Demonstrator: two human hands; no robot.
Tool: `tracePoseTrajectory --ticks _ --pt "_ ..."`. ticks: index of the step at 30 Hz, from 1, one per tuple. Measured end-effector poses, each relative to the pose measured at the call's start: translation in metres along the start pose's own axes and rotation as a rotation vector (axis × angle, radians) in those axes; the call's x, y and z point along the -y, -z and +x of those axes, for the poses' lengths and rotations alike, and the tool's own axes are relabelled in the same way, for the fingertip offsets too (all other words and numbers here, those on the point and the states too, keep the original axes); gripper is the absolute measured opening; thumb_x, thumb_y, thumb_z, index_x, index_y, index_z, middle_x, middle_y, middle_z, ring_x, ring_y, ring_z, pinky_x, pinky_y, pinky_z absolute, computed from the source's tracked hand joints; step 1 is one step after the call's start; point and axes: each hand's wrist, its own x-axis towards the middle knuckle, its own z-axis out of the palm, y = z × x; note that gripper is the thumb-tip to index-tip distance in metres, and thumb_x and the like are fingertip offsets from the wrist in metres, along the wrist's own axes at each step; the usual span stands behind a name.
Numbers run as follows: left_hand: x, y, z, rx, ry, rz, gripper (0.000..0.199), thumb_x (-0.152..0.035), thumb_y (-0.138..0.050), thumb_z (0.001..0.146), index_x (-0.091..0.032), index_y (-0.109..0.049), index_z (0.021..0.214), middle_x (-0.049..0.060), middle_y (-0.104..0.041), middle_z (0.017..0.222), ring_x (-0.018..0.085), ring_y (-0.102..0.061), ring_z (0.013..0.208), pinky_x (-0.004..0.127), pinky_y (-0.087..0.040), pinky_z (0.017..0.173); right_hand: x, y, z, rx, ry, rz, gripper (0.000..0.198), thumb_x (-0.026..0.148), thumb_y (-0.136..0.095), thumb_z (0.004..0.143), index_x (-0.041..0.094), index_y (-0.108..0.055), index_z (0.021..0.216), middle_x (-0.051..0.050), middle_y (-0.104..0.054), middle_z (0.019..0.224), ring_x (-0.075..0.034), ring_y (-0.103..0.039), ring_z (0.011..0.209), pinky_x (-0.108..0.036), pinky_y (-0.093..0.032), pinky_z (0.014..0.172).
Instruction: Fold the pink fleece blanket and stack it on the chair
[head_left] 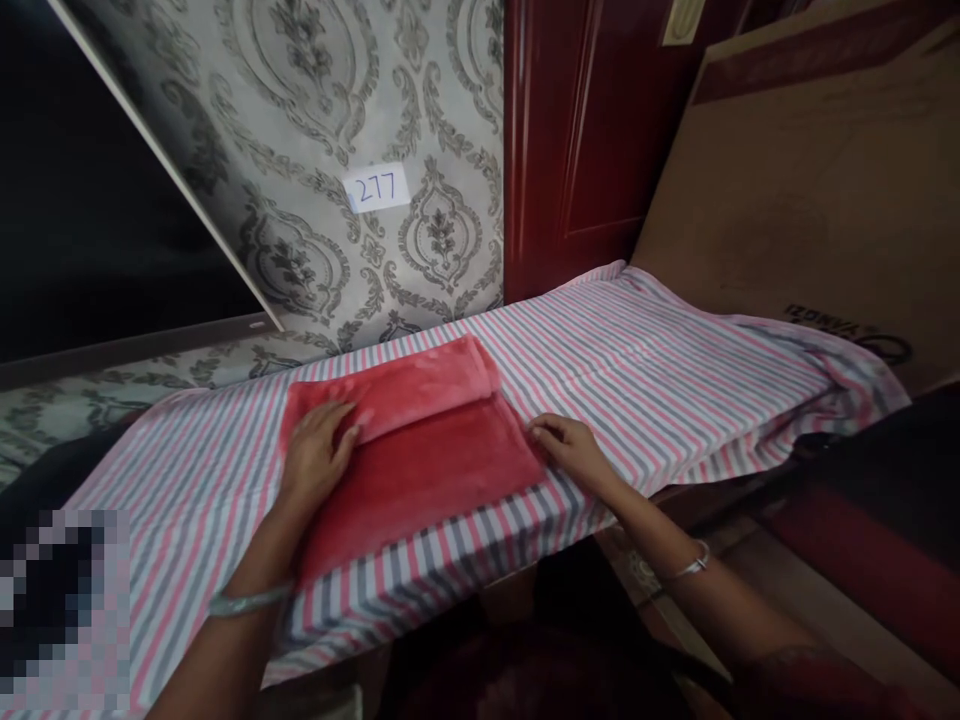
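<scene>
A red plush cloth [442,470] lies on the striped sheet, with its far part folded over toward me into a lighter flap [420,385]. My left hand [321,448] rests on the cloth's left side. Its fingers are stretched over the end of the flap, with the thumb apart. At the right edge of the cloth is my right hand [571,448], thumb and fingers pinched together on the border. The fold there is partly hidden by the fingertips.
A pink, grey and white striped sheet [637,370] covers the table. A large cardboard box [810,200] leans at the right, beside a dark red door [577,130]. A black screen [112,200] stands at the left. Paper marked 277 [376,187] is on the patterned wall.
</scene>
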Motion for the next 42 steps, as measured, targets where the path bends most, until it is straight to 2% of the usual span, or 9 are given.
tracePoseTrajectory --ticks 3,8,11,16,22,27,34,38,42 --pt "0.003 0.02 -0.043 -0.023 0.104 -0.012 0.045 -0.049 -0.039 0.089 -0.02 -0.069 0.105 0.012 -0.073 0.105 0.029 -0.065 0.099 0.043 -0.048 0.093 0.005 0.002 -0.018 0.05 -0.048 -0.025 0.026 0.042 -0.05 0.085 0.021 -0.062 0.074 0.001 -0.058 0.061 -0.015 -0.053 0.057 -0.027 -0.039 0.057" --pt "0.02 0.034 -0.136 0.018 0.651 0.018 0.04 -0.056 -0.047 0.082 -0.021 -0.068 0.089 0.01 -0.072 0.087 0.028 -0.066 0.079 0.036 -0.049 0.07 0.012 -0.001 -0.028 0.081 -0.069 -0.105 0.024 0.045 -0.058 0.08 0.021 -0.061 0.074 0.0 -0.058 0.064 -0.016 -0.052 0.058 -0.028 -0.038 0.058" --pt "0.018 0.038 -0.162 0.01 0.823 -0.134 0.042 -0.064 -0.058 0.075 -0.025 -0.069 0.086 0.005 -0.073 0.084 0.028 -0.067 0.083 0.032 -0.048 0.069 0.014 -0.008 -0.03 0.025 -0.025 -0.073 0.023 0.044 -0.064 0.075 0.022 -0.058 0.073 -0.001 -0.059 0.07 -0.017 -0.053 0.062 -0.028 -0.04 0.059" --pt "0.007 0.052 -0.146 0.019 0.896 -0.615 0.046 -0.056 -0.083 0.051 -0.02 -0.069 0.075 0.004 -0.073 0.083 0.025 -0.066 0.087 0.026 -0.05 0.073 0.018 -0.015 -0.035 0.0 -0.183 0.215 0.03 0.051 -0.065 0.078 0.025 -0.051 0.074 0.006 -0.047 0.053 -0.012 -0.042 0.044 -0.025 -0.033 0.043" --pt "0.012 0.058 -0.128 0.007 1.052 -1.146 0.047 -0.043 -0.092 0.043 -0.017 -0.072 0.077 0.008 -0.075 0.082 0.03 -0.07 0.091 0.035 -0.057 0.079 0.021 -0.016 -0.036 0.026 -0.287 0.366 0.041 0.061 -0.069 0.073 0.025 -0.05 0.077 0.008 -0.047 0.046 -0.01 -0.038 0.036 -0.023 -0.027 0.037" --pt "0.036 0.057 -0.13 0.376 1.133 -1.075 0.05 -0.019 -0.093 0.037 -0.02 -0.077 0.085 0.009 -0.078 0.091 0.033 -0.07 0.102 0.036 -0.058 0.085 0.018 -0.019 -0.037 0.003 -0.295 0.398 0.042 0.061 -0.07 0.07 0.023 -0.054 0.079 0.008 -0.046 0.048 -0.01 -0.04 0.038 -0.022 -0.028 0.038" --pt "0.039 0.06 -0.108 0.499 1.06 -0.968 0.048 -0.018 -0.093 0.031 -0.023 -0.077 0.077 0.008 -0.078 0.096 0.039 -0.064 0.115 0.041 -0.057 0.09 0.019 -0.02 -0.037 -0.002 -0.295 0.414 0.041 0.059 -0.07 0.069 0.022 -0.055 0.08 0.008 -0.046 0.053 -0.009 -0.041 0.041 -0.022 -0.03 0.04" --pt "0.03 0.056 -0.095 0.44 0.884 -0.941 0.047 -0.02 -0.093 0.03 -0.024 -0.078 0.074 0.008 -0.078 0.098 0.042 -0.057 0.124 0.043 -0.053 0.099 0.019 -0.02 -0.036 0.035 -0.272 0.417 0.039 0.056 -0.072 0.069 0.022 -0.057 0.081 0.007 -0.049 0.056 -0.009 -0.041 0.044 -0.023 -0.033 0.043" --pt "0.029 0.048 -0.105 0.126 0.95 -1.073 0.057 -0.042 -0.092 0.04 -0.024 -0.078 0.092 0.008 -0.077 0.105 0.039 -0.058 0.124 0.044 -0.052 0.102 0.018 -0.018 -0.035 0.058 -0.259 0.379 0.034 0.053 -0.07 0.072 0.023 -0.057 0.081 0.007 -0.046 0.057 -0.009 -0.039 0.045 -0.023 -0.033 0.045"
